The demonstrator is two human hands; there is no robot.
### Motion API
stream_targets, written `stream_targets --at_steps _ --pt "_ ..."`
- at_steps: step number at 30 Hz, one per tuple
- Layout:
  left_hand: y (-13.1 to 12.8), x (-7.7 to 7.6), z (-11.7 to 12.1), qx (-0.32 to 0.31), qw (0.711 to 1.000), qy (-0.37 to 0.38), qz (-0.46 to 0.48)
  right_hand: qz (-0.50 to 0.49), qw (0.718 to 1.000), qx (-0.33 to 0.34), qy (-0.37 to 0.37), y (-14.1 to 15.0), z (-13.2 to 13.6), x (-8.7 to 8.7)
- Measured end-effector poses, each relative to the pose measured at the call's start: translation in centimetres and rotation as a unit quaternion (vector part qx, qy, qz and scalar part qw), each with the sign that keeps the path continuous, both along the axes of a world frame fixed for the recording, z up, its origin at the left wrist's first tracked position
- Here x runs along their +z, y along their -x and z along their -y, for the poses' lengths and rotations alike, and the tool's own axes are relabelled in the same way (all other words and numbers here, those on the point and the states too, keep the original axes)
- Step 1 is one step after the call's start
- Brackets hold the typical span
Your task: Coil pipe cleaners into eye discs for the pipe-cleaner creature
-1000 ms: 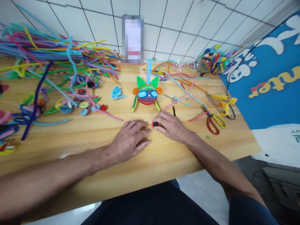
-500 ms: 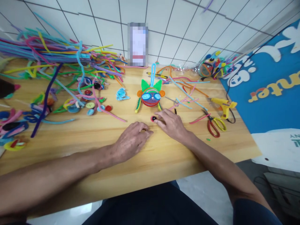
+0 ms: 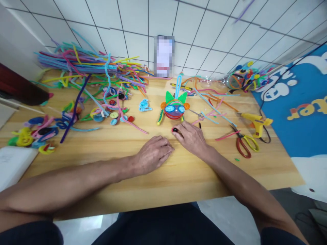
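Note:
Between the thumb and fingers of my right hand (image 3: 191,139) is a small round black piece with a red-pink edge (image 3: 174,130), held low over the table. To its left, my left hand (image 3: 155,154) rests near the wood with fingers curled together; whatever they may hold is hidden. Beyond both hands stands a pipe-cleaner figure (image 3: 174,109) with green pointed ears, blue ring eyes, orange coils at the sides and a light-blue loop on top. A light-blue bent pipe cleaner (image 3: 144,105) lies left of the figure.
Bundled pipe cleaners (image 3: 84,64) and coiled pieces (image 3: 46,131) fill the left side. Scissors (image 3: 242,144) and a yellow glue gun (image 3: 257,123) lie right. A blurred phone-like panel (image 3: 164,56) leans on the tiled wall; a clear container of colourful pieces (image 3: 245,76) stands back right.
My left hand's fingers have drawn together from a spread pose. My right hand keeps the black-and-red piece near the figure. The camera view has swung left.

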State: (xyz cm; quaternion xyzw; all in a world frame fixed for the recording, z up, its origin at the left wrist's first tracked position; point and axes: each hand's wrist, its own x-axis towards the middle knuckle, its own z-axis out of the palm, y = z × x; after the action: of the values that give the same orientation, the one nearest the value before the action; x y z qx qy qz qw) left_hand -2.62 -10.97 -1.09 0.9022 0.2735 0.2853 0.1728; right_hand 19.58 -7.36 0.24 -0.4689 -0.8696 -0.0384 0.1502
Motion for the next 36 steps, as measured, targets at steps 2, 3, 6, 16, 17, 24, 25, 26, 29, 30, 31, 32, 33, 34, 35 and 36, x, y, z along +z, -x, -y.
stream_targets --at_steps 2,3,6,16,17,24,25,26,29,30,31,32,33,34,35,36 --pt "0.0 0.0 0.0 -0.001 1.0 0.0 0.003 -0.015 1.0 -0.001 0.005 -0.2 0.0 0.0" --pt "0.0 0.0 0.0 -0.003 1.0 0.001 0.006 -0.026 1.0 -0.003 0.006 -0.4 0.0 0.0" --pt "0.0 0.0 0.0 -0.007 1.0 0.007 0.016 -0.061 0.998 0.003 0.009 -1.0 0.0 0.2" --pt "-0.1 0.4 0.0 -0.014 1.0 0.005 0.006 -0.1 0.994 0.03 0.042 -0.9 -0.6 0.0" --pt "-0.1 0.4 0.0 -0.014 1.0 0.006 0.004 -0.1 0.994 0.03 0.041 -0.9 -0.6 0.0" --pt "-0.1 0.3 0.1 -0.003 1.0 0.01 -0.002 -0.102 0.994 0.029 0.034 -0.6 -0.6 0.1" --pt "-0.1 0.3 0.1 -0.002 1.0 0.01 -0.007 -0.104 0.994 0.027 0.028 -0.5 -0.6 0.1" --pt "-0.1 0.2 0.1 -0.001 1.0 0.013 -0.012 -0.106 0.994 0.026 0.022 -0.4 -0.6 0.0" --pt "-0.2 0.0 0.0 -0.003 0.999 0.024 -0.026 -0.112 0.993 0.028 0.013 -0.1 -0.6 -0.2" --pt "-0.2 -0.1 0.0 -0.003 0.999 0.025 -0.029 -0.113 0.993 0.031 0.014 0.0 -0.6 -0.3" --pt "-0.2 -0.2 0.0 -0.001 0.999 0.024 -0.031 -0.114 0.993 0.033 0.015 0.0 -0.6 -0.4" --pt "-0.2 -0.3 0.0 0.002 0.999 0.02 -0.032 -0.115 0.993 0.034 0.015 0.1 -0.6 -0.4" --pt "-0.2 -0.3 0.0 0.002 0.999 0.016 -0.033 -0.115 0.993 0.033 0.016 0.1 -0.5 -0.4" --pt "-0.2 -0.3 0.0 0.002 0.999 0.012 -0.033 -0.114 0.993 0.032 0.015 0.1 -0.5 -0.4" --pt "-0.2 -0.2 0.0 0.001 0.999 0.01 -0.033 -0.112 0.993 0.03 0.015 0.1 -0.5 -0.4" --pt "-0.2 -0.2 0.0 -0.001 0.999 0.01 -0.033 -0.109 0.993 0.029 0.014 0.1 -0.5 -0.4"
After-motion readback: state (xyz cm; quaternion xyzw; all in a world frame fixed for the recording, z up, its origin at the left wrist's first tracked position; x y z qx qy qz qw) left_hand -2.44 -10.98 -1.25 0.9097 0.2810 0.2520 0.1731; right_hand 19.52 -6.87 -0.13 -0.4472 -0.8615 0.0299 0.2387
